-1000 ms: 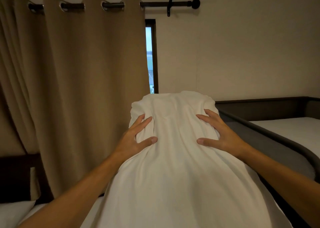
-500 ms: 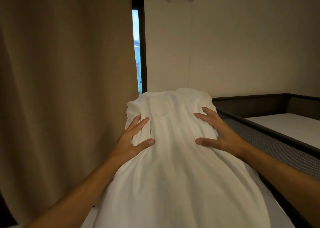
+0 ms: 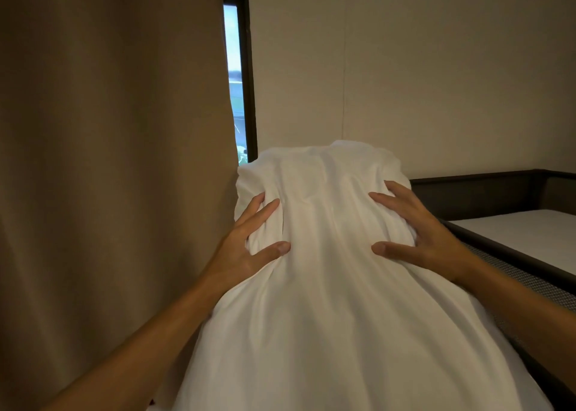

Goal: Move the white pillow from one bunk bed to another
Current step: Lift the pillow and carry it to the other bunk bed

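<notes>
Gripping white pillow point(image 3: 324, 286) between both hands point(image 3: 330, 248)

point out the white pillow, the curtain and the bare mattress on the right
white pillow point(image 3: 327, 286): head view, middle of its front face, between the two hands.
curtain point(image 3: 109, 161): head view, broad tan fabric left of the window.
bare mattress point(image 3: 530, 233): head view, pale top surface inside the dark bed rail.

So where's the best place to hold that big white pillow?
By its two long sides near the far end, one hand from each side, as the left hand and right hand do. The soft white fabric pillow is long and floppy, so spread fingers steady it.
</notes>
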Demonstrator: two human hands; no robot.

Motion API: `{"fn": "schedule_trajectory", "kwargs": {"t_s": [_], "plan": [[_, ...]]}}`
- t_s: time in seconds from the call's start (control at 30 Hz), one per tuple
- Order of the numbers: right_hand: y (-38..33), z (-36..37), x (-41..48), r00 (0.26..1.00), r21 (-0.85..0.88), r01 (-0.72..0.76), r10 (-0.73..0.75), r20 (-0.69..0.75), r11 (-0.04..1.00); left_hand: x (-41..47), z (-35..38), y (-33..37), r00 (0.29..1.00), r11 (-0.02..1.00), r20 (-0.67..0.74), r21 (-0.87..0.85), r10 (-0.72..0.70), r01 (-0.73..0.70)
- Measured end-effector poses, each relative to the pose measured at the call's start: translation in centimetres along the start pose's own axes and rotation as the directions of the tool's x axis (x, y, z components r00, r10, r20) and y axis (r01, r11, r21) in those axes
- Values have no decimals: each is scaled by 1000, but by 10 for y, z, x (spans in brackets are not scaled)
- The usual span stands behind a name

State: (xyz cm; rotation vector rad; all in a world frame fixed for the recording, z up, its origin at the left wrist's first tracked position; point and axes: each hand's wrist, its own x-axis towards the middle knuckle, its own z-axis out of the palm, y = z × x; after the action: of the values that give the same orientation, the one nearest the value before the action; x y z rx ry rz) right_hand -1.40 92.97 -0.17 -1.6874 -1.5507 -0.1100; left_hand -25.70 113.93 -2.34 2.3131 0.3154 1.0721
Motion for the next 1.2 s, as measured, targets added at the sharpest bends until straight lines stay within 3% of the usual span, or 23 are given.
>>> {"fn": "schedule_trajectory", "kwargs": {"t_s": [0.63,1.2], "plan": [[38,-66,29,978,-141,-109,80,-194,984,137,62,-16,967,963,49,-123,249,-242],[57,-58,98,853,-254,-400,257,-454,881,304,123,-91,858,809,153,-446,491,-384]]}}
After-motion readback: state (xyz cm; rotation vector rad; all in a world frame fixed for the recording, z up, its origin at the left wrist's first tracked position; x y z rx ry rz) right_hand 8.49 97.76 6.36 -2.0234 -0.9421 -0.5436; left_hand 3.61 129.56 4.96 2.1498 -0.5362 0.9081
